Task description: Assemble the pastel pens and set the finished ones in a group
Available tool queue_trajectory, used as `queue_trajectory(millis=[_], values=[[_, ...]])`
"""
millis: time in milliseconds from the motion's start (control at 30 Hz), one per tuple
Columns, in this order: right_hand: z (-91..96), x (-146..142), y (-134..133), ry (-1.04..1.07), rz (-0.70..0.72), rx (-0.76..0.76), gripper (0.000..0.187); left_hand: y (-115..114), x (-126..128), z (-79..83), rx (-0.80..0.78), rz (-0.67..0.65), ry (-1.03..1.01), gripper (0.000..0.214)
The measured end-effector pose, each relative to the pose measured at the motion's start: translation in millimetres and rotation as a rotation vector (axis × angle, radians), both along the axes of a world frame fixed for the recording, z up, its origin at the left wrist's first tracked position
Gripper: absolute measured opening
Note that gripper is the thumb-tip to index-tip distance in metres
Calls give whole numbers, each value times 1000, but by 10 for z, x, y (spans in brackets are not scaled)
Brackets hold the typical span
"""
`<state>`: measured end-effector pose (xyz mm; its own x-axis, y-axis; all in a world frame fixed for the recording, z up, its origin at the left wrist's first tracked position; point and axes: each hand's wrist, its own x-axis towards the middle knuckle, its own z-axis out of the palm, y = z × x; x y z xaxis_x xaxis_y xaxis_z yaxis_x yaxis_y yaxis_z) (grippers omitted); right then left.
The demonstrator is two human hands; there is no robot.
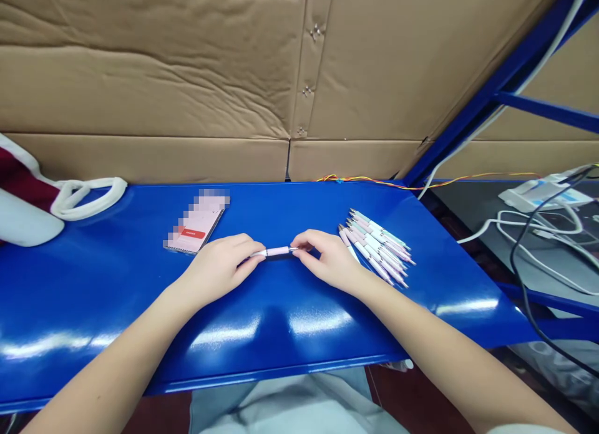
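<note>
My left hand (pixel 219 269) and my right hand (pixel 326 260) hold a pale pink retractable pen (pixel 276 252) between them, one at each end, with the fingers closed on it. Just right of my right hand lies a pile of several white and pink pens (pixel 377 247), the nearest almost touching that hand. Beyond my left hand lies a pink-and-white printed booklet (pixel 195 225) on the blue metal table (pixel 276 340), and part of it is blurred.
A red and white bag with a looped white handle (pixel 70 198) lies at the table's far left. Cardboard sheeting (pixel 187 66) stands behind the table, with thin coloured wires along its back edge. Blue shelf frame (pixel 496 116) and tangled white and black cables (pixel 528 247) lie to the right.
</note>
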<state>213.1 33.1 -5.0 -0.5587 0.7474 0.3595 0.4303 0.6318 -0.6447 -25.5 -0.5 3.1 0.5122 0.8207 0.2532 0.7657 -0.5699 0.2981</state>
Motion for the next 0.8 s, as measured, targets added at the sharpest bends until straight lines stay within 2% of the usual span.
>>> queue_trajectory(millis=[300, 600, 800], values=[[-5, -3, -4, -44, -2, -60, 8, -5, 16, -4, 34, 3, -2, 28], [-17, 1, -10, -21, -5, 52, 8, -16, 27, 12, -27, 21, -14, 31], [-4, -13, -28, -17, -22, -3, 7, -24, 41, 9, -26, 40, 6, 30]])
